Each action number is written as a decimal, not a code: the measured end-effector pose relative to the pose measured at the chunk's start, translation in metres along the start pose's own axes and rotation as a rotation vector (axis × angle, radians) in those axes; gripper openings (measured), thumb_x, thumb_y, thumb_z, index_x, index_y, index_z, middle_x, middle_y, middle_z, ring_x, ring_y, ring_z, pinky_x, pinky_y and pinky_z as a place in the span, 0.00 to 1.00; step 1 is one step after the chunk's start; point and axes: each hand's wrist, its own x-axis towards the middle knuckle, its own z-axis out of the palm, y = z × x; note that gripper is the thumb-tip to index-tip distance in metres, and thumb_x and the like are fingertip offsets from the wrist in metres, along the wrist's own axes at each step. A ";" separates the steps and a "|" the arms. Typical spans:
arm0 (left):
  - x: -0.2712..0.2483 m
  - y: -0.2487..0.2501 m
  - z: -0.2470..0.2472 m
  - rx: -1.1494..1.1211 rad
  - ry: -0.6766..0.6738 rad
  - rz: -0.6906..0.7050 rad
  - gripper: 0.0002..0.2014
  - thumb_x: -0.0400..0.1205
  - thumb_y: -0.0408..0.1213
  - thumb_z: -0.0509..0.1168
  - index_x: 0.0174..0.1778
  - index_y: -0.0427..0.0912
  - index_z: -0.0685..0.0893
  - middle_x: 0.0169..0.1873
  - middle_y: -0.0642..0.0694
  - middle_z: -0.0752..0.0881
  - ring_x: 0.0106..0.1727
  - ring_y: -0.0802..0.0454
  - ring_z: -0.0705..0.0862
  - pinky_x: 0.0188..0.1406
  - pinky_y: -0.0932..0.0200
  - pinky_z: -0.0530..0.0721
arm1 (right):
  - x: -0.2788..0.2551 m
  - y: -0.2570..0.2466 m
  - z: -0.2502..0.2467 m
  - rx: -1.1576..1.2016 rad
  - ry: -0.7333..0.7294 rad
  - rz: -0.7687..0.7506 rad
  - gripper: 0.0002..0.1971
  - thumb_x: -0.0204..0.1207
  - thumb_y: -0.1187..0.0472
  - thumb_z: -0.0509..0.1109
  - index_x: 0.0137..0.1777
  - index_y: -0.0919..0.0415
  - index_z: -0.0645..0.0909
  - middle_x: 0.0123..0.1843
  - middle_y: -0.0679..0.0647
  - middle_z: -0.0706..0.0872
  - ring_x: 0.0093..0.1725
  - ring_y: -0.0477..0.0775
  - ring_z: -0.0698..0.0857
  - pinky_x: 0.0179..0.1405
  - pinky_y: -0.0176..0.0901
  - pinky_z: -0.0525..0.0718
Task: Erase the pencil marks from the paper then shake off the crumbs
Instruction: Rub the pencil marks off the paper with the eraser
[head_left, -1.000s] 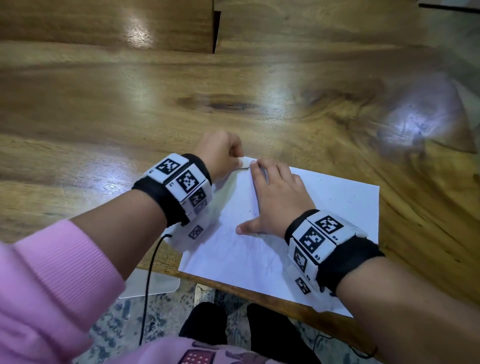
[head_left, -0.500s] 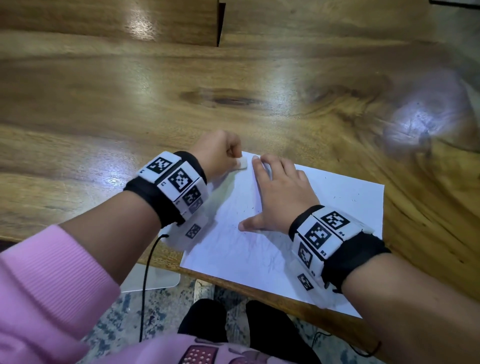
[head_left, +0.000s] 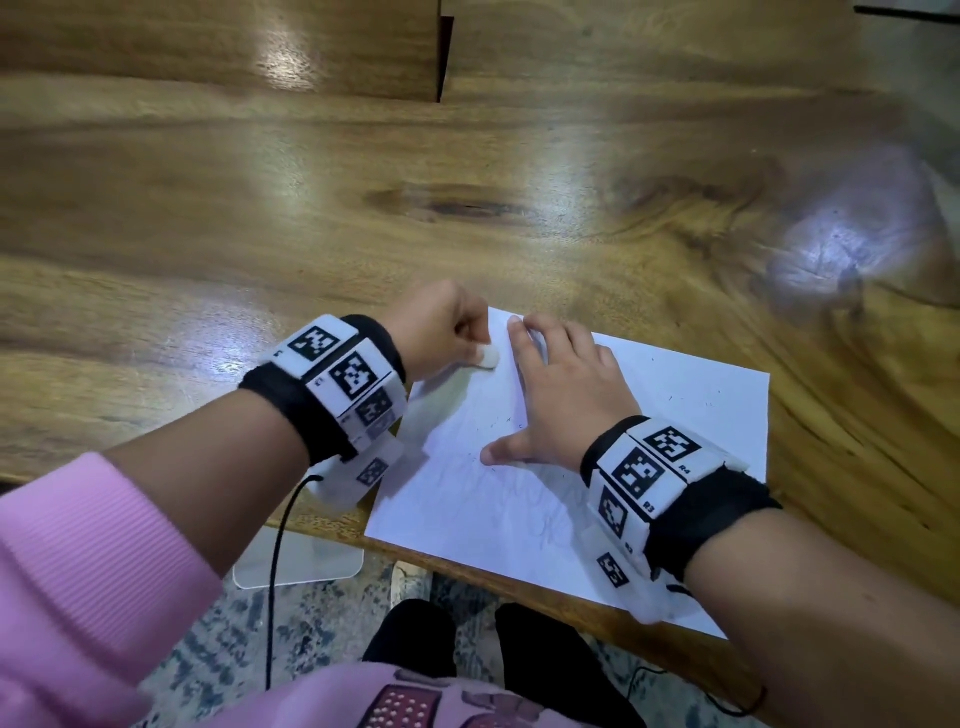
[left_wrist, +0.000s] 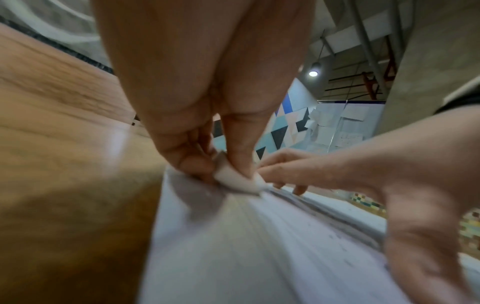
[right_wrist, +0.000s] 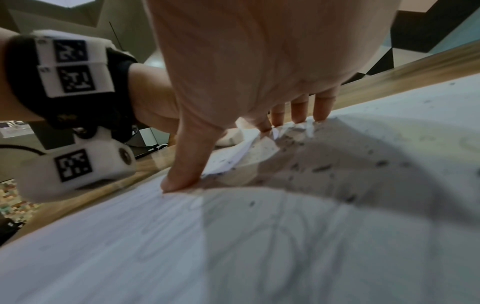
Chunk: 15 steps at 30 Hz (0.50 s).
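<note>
Judging from the sheet, the erasing was well advanced but not finished. The paper (head_left: 519, 499) lay flat on the wooden table (head_left: 467, 208), at its near edge, with one near corner slightly over it. Only faint grey traces of pencil lines remained on the near half, and dark crumbs (right_wrist: 322, 168) were scattered over the surface, most thickly around the right hand. The left hand (head_left: 441, 327) had its fingers curled and pinched a small white eraser (head_left: 488, 357) between thumb and fingertips, and the eraser touched the paper near the far left corner. The right hand (head_left: 566, 389) lay flat with straight, spread fingers and held nothing; it only pressed the sheet down just beside the eraser. In my judgement, the remaining faint lines still had to be rubbed out, and the shaking off of the crumbs was not yet begun.

Some things were hard to make out. The left wrist view was blurred, so the marks directly under the eraser could not be read. The right hand and both wristbands covered part of the sheet, and whether pencil marks remained under them could not be told. The far left corner seemed a little lifted or folded, but this was not certain.
</note>
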 end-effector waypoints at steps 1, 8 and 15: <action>0.003 0.003 0.001 -0.008 0.073 0.002 0.03 0.73 0.34 0.72 0.35 0.43 0.84 0.28 0.51 0.79 0.35 0.53 0.77 0.28 0.71 0.70 | 0.000 0.000 0.000 -0.005 0.000 -0.001 0.64 0.56 0.27 0.73 0.83 0.54 0.41 0.82 0.49 0.49 0.79 0.54 0.51 0.76 0.48 0.56; -0.023 -0.001 0.004 0.075 -0.113 0.054 0.07 0.72 0.35 0.73 0.30 0.45 0.81 0.31 0.46 0.85 0.34 0.50 0.80 0.32 0.62 0.73 | 0.000 -0.001 -0.002 -0.016 0.003 0.004 0.64 0.56 0.27 0.73 0.84 0.55 0.41 0.82 0.49 0.50 0.80 0.55 0.51 0.76 0.48 0.57; 0.008 0.012 0.002 -0.013 0.230 0.008 0.04 0.74 0.32 0.70 0.42 0.36 0.85 0.33 0.49 0.80 0.37 0.54 0.76 0.23 0.77 0.69 | 0.000 -0.002 -0.003 -0.038 0.000 0.005 0.64 0.56 0.26 0.72 0.84 0.56 0.42 0.82 0.50 0.50 0.79 0.55 0.52 0.76 0.49 0.58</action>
